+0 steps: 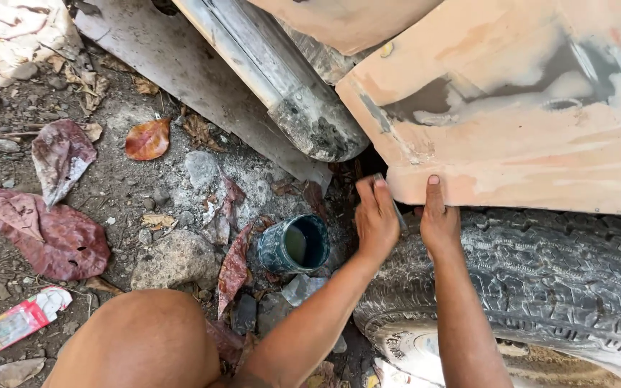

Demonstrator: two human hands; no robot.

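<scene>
With the left hand [376, 219] gripping a thin grey tool [395, 208] and the right hand [440, 224] pressed flat-fingered on the primed fender [526, 129] edge, a slip could gouge filler or topple the nearby cup [295, 246].

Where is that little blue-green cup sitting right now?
The cup stands on the stony ground near the picture's middle, just left of the left hand and the tyre.

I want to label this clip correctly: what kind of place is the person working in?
Probably an outdoor, informal vehicle body-repair spot. A fender coated in patchy primer sits over a worn tyre, the ground is bare dirt with stones and dry leaves, and a small tin can stands nearby.
</scene>
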